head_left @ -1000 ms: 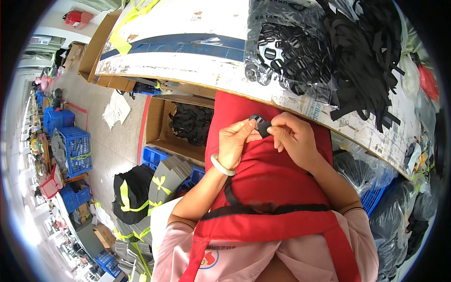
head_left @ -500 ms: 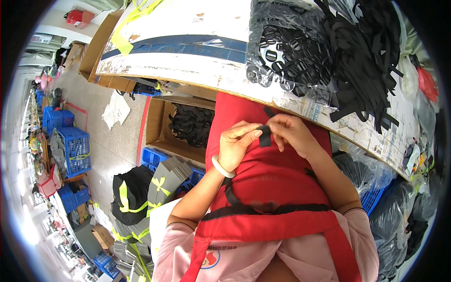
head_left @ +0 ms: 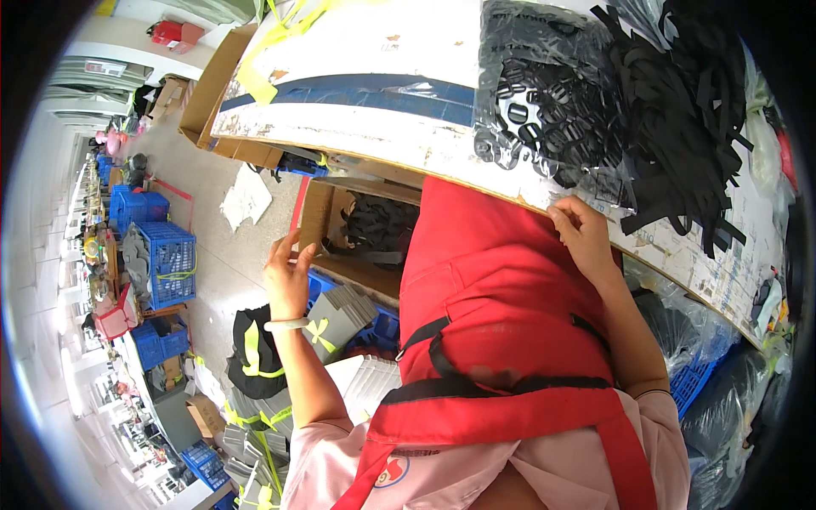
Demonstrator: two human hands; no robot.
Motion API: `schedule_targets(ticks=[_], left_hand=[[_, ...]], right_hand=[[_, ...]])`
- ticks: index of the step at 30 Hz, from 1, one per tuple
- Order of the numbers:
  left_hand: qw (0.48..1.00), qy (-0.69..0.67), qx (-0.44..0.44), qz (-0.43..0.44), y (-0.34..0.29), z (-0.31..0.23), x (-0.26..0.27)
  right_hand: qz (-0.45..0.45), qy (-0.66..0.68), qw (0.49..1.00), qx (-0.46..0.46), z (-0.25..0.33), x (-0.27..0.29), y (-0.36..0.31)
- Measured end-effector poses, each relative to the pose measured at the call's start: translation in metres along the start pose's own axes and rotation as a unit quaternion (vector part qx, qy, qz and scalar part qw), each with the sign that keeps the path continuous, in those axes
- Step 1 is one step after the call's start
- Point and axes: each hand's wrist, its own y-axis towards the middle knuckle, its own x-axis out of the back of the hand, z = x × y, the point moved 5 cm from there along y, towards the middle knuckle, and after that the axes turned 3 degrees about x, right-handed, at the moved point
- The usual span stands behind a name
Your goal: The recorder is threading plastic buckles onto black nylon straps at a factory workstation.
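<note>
- I am watching the left hand (head_left: 289, 276) holding its fingers apart, beside the near left corner of the cardboard box (head_left: 316, 214); I cannot tell whether they are touching it.
- Black straps (head_left: 374, 221) are lying inside, to the right and slightly forward of those fingers, one running roughly left to right.
- The right hand (head_left: 584, 236) is curling by the worktop (head_left: 382, 127) edge, farther off; I cannot tell whether its fingers are meeting.
- The red apron (head_left: 510, 289) is bordering the box's right; its top is standing open.
</note>
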Motion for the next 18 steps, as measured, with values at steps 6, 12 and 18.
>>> schedule_targets(ticks=[6, 12, 18], left_hand=[[0.931, -0.322, -0.090, 0.146, -0.001, -0.112, -0.109], [0.913, -0.121, -0.380, 0.090, 0.026, -0.271, -0.190], [0.888, 0.053, -0.454, 0.048, 0.017, -0.311, -0.253]], right_hand=[[0.005, -0.001, 1.000, 0.010, -0.010, -0.003, 0.008], [0.000, 0.101, 0.994, -0.047, -0.016, 0.000, 0.006], [-0.040, 0.066, 0.997, -0.012, -0.021, -0.001, 0.008]])
